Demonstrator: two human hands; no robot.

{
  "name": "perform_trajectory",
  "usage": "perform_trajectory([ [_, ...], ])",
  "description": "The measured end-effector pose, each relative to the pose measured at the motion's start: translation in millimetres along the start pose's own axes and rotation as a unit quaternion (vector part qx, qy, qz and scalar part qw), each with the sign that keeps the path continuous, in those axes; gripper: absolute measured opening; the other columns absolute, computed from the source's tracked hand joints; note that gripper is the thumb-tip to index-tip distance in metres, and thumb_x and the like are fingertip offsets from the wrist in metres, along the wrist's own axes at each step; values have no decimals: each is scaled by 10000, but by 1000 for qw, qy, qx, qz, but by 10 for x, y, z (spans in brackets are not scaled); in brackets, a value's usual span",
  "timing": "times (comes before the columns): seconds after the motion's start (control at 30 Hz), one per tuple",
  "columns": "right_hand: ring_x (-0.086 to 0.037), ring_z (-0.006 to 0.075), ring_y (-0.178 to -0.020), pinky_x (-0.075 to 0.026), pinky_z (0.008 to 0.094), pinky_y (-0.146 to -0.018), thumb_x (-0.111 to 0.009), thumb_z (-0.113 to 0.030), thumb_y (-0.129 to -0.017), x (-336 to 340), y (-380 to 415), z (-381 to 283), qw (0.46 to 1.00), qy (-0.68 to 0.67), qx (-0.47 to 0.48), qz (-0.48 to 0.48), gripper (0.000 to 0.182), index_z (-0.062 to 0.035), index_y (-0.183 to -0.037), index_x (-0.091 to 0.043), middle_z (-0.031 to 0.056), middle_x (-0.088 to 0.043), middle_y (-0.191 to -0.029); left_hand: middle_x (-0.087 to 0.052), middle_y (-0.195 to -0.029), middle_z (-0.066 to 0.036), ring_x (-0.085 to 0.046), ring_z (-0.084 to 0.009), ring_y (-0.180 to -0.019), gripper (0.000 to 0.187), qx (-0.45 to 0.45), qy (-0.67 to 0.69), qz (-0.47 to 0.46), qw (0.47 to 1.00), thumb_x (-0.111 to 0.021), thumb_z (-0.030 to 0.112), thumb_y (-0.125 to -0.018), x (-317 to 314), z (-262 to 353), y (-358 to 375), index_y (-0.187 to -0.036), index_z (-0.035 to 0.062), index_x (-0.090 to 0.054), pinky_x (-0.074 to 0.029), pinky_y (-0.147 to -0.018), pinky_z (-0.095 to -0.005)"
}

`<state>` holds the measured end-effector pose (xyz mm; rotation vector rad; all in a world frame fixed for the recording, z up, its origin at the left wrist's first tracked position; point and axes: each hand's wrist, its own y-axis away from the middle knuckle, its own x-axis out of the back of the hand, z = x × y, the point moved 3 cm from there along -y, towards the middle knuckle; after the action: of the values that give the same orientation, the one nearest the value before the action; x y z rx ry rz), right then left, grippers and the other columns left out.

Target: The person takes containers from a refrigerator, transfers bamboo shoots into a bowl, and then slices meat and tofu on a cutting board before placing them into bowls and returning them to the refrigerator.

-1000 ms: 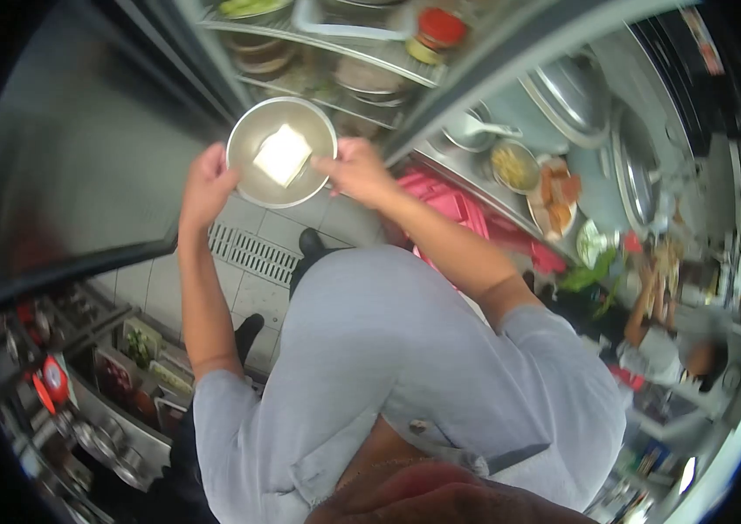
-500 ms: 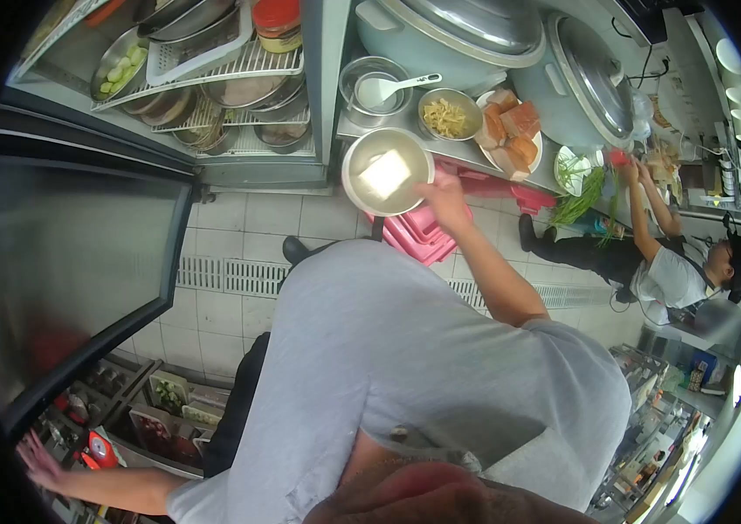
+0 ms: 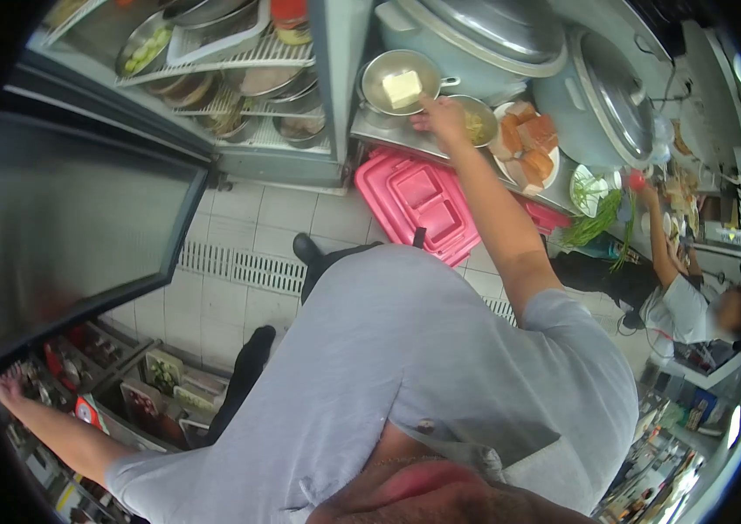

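My right hand [image 3: 442, 120] grips the near rim of a metal bowl [image 3: 372, 80] that holds a pale yellowish block [image 3: 402, 89], smooth and rectangular. This bowl sits over the stacked steel bowls on the counter, covering most of the white scoop [image 3: 450, 81], whose handle sticks out. Just right of my hand, partly behind it, stands a bowl of yellow strips [image 3: 475, 122]. Far out at the left, my left hand [image 3: 7, 386] is at the outer edge of the open glass fridge door [image 3: 91, 236]; its fingers are small and blurred.
Fridge shelves [image 3: 213, 72] hold several bowls. A plate of orange-pink chunks [image 3: 529, 144] and large lidded pots [image 3: 602, 96] line the counter. Below it lies a pink plastic lid [image 3: 423, 205]. Another person [image 3: 689, 301] works at the right. Ingredient trays [image 3: 161, 384] lie beyond the door.
My right hand has carried the bowl with the block away from my body, onto the stacked bowls on the counter. The pink lid beneath is now uncovered. My left hand has moved along with the door's edge.
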<state>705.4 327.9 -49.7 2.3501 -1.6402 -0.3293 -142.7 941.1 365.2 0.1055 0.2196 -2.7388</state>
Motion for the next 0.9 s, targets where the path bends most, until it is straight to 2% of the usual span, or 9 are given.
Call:
perform_trajectory([
  [0.03, -706, 201, -662, -583, 327, -551, -706, -371, -1000, 7, -40, 56, 1000, 18, -4, -22, 406, 31, -980, -649, 144, -713, -854, -410, -1589, -172, -385, -355, -1473, 791, -6, -3, 1, 1000, -338, 608, -1052, -3, 29, -39, -1581, 19, -347, -334, -1215, -575],
  [0.2, -683, 174, -655, -526, 294, -566, -658, -533, -998, 181, 222, 138, 994, 91, -46, -26, 497, -45, -904, -665, 95, -717, -834, -419, -1584, -170, -395, -349, -1465, 812, -28, -2, 1, 1000, -321, 630, -1048, -35, 112, -160, -1573, 11, -358, -334, -1217, -561],
  [0.27, -681, 167, -656, -522, 293, -560, -656, -552, -992, 280, 425, 343, 990, 97, -100, -17, 510, -55, -875, -665, 82, -716, -821, -423, -1582, -169, -398, -347, -1462, 820, -37, -2, -2, 999, -314, 638, -1047, -64, 152, -232, -1570, 8, -362, -333, -1217, -555],
  [0.33, -686, 164, -668, -525, 300, -563, -675, -544, -983, 401, 616, 627, 981, 108, -151, -55, 496, -55, -893, -672, 81, -719, -814, -427, -1580, -168, -402, -345, -1459, 829, -43, -2, -5, 999, -308, 647, -1045, -104, 160, -314, -1567, 5, -367, -333, -1218, -549],
  [0.4, -688, 157, -684, -530, 297, -571, -697, -500, -978, 356, 899, 813, 974, 148, -168, -23, 449, -56, -913, -688, 78, -731, -828, -431, -1578, -167, -406, -343, -1456, 838, -48, -3, -10, 999, -301, 656, -1044, -174, 134, -388, -1564, 2, -371, -333, -1219, -544],
  [0.6, -686, 136, -713, -548, 285, -598, -747, -385, -955, -48, 1259, 1203, 932, 244, -233, -131, 335, -53, -930, -711, 61, -749, -868, -442, -1571, -164, -417, -336, -1446, 867, -66, -16, -18, 998, -280, 682, -1040, -289, 53, -474, -1555, -7, -385, -332, -1221, -527],
  [0.67, -660, 111, -719, -533, 284, -599, -762, -363, -946, -256, 1246, 1208, 922, 275, -217, -166, 317, -51, -907, -720, 39, -735, -852, -446, -1569, -164, -421, -334, -1443, 877, -73, -18, -19, 997, -273, 691, -1038, -299, -25, -336, -1553, -10, -389, -331, -1221, -521],
  [0.9, -627, 122, -689, -502, 296, -602, -760, -342, -947, -866, 1110, 1113, 893, 328, -131, -277, 334, -29, -846, -705, 36, -692, -772, -459, -1562, -160, -434, -326, -1432, 913, -129, -32, 10, 991, -249, 722, -1033, -57, 136, 684, -1542, -20, -405, -330, -1224, -501],
])
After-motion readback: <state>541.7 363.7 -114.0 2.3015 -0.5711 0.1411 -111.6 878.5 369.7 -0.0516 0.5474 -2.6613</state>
